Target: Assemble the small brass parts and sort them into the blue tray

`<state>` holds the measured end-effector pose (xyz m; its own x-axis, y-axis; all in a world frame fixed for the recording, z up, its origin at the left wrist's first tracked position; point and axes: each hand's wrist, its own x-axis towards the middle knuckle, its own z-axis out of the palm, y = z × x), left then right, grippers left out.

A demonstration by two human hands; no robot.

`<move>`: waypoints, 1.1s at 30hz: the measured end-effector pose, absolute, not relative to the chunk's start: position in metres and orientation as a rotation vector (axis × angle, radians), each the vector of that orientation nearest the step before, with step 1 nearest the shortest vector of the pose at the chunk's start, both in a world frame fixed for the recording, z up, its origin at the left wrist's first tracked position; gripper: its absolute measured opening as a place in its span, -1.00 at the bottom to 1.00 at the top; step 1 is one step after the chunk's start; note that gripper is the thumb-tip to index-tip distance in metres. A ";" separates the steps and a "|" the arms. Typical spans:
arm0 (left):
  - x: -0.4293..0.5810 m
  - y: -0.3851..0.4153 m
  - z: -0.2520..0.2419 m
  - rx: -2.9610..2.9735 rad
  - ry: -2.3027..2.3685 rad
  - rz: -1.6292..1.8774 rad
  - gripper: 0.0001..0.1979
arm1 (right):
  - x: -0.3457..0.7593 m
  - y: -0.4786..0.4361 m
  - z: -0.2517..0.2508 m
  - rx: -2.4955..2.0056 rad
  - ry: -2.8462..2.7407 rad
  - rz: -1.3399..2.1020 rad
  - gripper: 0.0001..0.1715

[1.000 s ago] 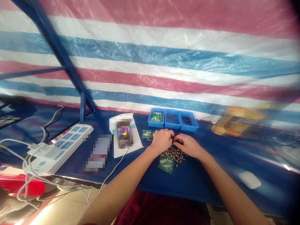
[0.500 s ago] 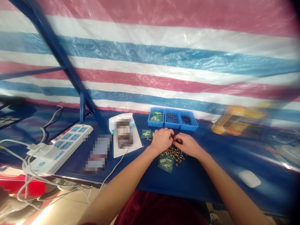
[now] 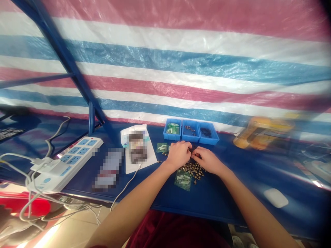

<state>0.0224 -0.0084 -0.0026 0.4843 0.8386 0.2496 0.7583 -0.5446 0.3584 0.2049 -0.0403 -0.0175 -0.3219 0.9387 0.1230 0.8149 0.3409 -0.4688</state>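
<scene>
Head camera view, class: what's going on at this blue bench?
A person works at the bench with both hands, the left hand and right hand meeting just above a pile of small brass-coloured fittings; whatever the fingers hold is hidden. A small green bag lies against the pile. Farther back stand three blue bins, holding a bag, small metal parts and dark parts.

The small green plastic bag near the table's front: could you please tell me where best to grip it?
Pinch the green plastic bag by its near edge, from the front: it lies flat with that edge free, while its far edge meets the heap of brass-coloured fittings.
</scene>
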 end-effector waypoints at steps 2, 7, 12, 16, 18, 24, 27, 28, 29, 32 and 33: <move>0.022 -0.008 -0.002 2.537 1.373 0.597 -0.75 | 0.206 -0.040 -0.018 -1.530 -2.231 0.468 -0.80; 0.022 -0.008 -0.002 2.537 1.356 0.635 -0.77 | 0.209 -0.039 -0.020 -1.473 -2.156 0.494 -0.81; 0.023 -0.008 -0.002 2.536 1.304 0.734 -0.79 | 0.210 -0.038 -0.017 -1.335 -2.034 0.524 -0.76; 0.024 -0.008 0.001 2.501 1.176 0.869 -0.79 | 0.213 -0.034 -0.017 -1.273 -1.835 0.614 -0.73; 0.024 -0.009 0.003 2.475 1.080 0.935 -0.79 | 0.215 -0.033 -0.019 -1.273 -1.717 0.725 -0.70; 0.026 -0.010 0.006 2.422 0.900 1.000 -0.84 | 0.215 -0.031 -0.019 -1.201 -1.512 0.933 -0.62; 0.026 -0.010 0.007 2.366 0.883 0.992 -0.85 | 0.211 -0.032 -0.016 -1.164 -1.461 0.995 -0.61; 0.025 -0.010 0.007 2.350 0.888 0.991 -0.86 | 0.210 -0.033 -0.015 -1.154 -1.452 1.017 -0.61; 0.025 -0.010 0.008 2.335 0.891 0.995 -0.86 | 0.208 -0.034 -0.014 -1.147 -1.446 1.035 -0.61; 0.025 -0.010 0.008 2.290 0.872 1.038 -0.86 | 0.206 -0.035 -0.013 -1.134 -1.440 1.066 -0.62; 0.025 -0.011 0.008 2.275 0.862 1.053 -0.86 | 0.206 -0.035 -0.013 -1.130 -1.441 1.071 -0.63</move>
